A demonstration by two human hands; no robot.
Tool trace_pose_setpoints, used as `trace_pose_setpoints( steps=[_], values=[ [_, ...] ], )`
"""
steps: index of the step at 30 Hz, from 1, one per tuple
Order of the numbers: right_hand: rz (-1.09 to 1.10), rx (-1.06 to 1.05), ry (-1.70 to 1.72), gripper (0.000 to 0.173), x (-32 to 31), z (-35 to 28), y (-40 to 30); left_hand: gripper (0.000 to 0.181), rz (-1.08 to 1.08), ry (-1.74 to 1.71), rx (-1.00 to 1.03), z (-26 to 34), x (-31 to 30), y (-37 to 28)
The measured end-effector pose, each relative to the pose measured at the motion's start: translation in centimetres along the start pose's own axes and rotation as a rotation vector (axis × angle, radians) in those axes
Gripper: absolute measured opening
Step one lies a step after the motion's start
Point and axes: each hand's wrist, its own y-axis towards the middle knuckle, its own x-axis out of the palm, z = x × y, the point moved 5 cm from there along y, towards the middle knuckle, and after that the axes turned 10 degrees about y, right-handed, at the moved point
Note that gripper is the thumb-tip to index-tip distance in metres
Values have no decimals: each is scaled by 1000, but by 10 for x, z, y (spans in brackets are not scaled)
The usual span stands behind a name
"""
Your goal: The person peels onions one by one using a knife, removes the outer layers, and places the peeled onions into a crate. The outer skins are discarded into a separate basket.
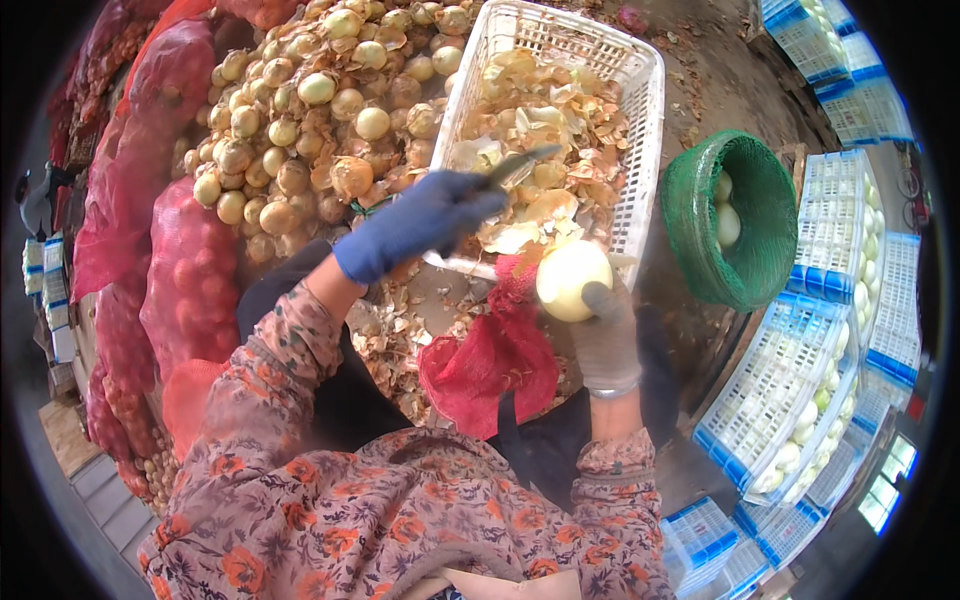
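My left hand [417,222], in a blue glove, grips a knife [523,166] whose blade points up and to the right over the white plastic crate [651,135]. My right hand [609,330], in a pale grey glove with a dark thumb tip, holds a peeled white onion [571,279] at the crate's near end. Dry onion skins [562,127] fill much of the crate. Below the onion, a red mesh sack [491,367] hangs between my knees. The knife blade and the onion are apart.
Unpeeled onions [300,142] lie heaped at the left, beside full red mesh sacks [191,277]. At the right stands a green mesh-covered basket [679,217] with a few peeled onions [726,225] inside. Stacked white-and-blue crates [787,375] of peeled onions line the far right.
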Motion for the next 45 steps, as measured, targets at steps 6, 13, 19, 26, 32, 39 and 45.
trace_pose_setpoints(
  steps=[6,13,19,26,32,39,45],
  values=[
    [-84,63,98,71,3,12,5,35,105,36,315,23,58,5],
    [-22,67,137,71,15,13,-2,19,383,188,530,32,57,7],
    [-19,13,41,69,-3,12,4,17,596,351,557,25,59,23],
    [-20,-145,-78,74,-2,1,2,26,564,749,344,-3,43,48],
    [145,-175,-101,68,-6,-19,0,30,234,908,672,28,53,-5],
    [140,-179,-237,69,-7,-17,0,28,243,1048,594,19,51,0],
    [110,-158,-410,77,0,-13,-3,32,230,639,434,-2,38,14]
  ],
)
